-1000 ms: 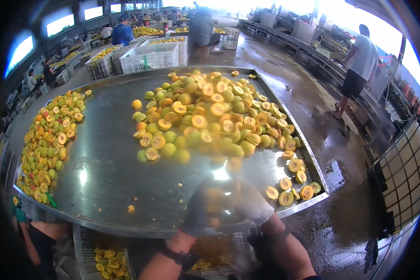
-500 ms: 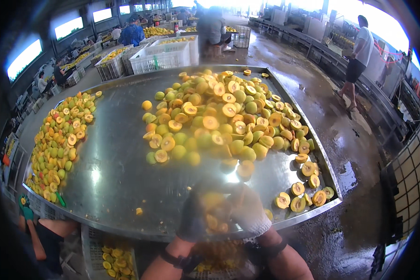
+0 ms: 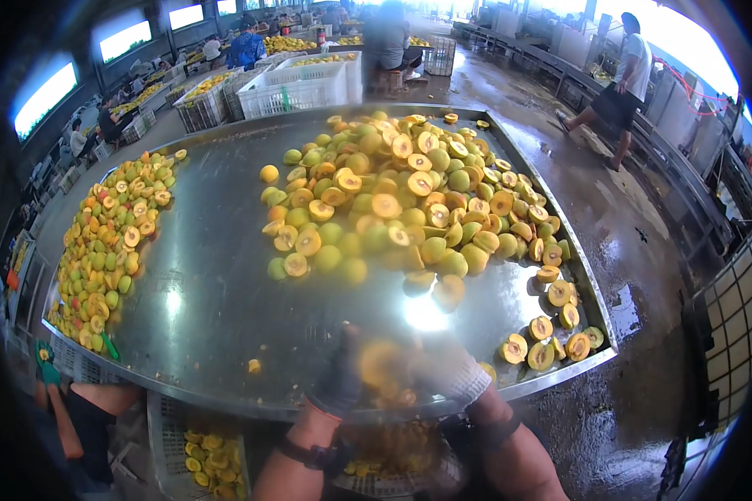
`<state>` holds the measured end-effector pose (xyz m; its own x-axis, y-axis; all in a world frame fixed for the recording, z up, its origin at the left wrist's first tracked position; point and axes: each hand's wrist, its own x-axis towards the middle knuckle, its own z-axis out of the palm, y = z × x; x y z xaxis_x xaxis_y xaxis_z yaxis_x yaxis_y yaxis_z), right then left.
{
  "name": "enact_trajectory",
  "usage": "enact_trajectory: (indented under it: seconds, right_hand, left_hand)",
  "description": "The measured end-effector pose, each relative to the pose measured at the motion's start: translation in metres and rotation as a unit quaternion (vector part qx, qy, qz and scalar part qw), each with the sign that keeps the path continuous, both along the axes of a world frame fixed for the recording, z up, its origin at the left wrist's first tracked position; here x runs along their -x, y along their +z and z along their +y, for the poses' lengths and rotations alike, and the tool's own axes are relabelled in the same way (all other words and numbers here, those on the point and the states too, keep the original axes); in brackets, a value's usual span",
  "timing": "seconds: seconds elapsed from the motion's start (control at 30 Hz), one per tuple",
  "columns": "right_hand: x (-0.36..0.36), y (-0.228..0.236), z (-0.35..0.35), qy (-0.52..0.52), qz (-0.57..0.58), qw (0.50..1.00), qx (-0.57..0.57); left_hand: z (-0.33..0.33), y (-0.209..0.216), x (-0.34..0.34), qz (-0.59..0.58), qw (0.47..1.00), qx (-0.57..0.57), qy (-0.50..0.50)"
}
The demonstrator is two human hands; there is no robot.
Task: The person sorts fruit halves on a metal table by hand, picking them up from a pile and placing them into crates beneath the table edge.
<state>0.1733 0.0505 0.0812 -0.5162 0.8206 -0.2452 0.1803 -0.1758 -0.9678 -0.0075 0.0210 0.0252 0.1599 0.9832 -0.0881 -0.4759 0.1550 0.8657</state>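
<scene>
Near the front edge of the metal table [image 3: 226, 334], my left hand [image 3: 337, 371] wears a dark glove and my right hand [image 3: 453, 367] a whitish knitted one. Between them is a blurred yellow fruit half [image 3: 383, 361], close to the left hand's inner side, with smaller pieces below it. Blur hides the fingers, so I cannot tell whether either hand grips the fruit. Beyond my hands spreads a large heap of halved yellow-green stone fruit [image 3: 426, 188], many cut faces up. Several loose halves [image 3: 541, 355] lie by the right corner.
Another fruit pile [image 3: 109, 242] runs along the left edge, with a green-handled tool [image 3: 110, 346]. Below the front edge stand crates holding fruit [image 3: 213, 463]. A co-worker's green-gloved hand [image 3: 48, 367] is at lower left. White crates [image 3: 297, 92] stand behind; a person [image 3: 622, 92] walks at right.
My hands have moved apart, the left shifting slightly left, and the fruit between them shows more. The view has shifted a little. The person at right has taken a step.
</scene>
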Motion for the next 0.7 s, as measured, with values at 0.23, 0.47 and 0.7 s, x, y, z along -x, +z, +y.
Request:
enact_trajectory:
  seconds: [0.23, 0.47, 0.7]
  right_hand:
    - [0.028, -0.038, -0.012, -0.188, 0.227, 0.946, 0.135]
    - [0.038, -0.013, -0.021, -0.12, 0.068, 0.989, 0.043]
    - [0.015, -0.017, -0.023, -0.069, 0.061, 0.996, -0.018]
  left_hand:
    - [-0.009, -0.016, -0.005, 0.328, 0.94, -0.088, 0.042]
    - [-0.003, -0.027, -0.005, -0.038, 0.986, 0.019, 0.162]
    - [0.015, -0.015, 0.016, -0.32, 0.937, 0.019, 0.137]
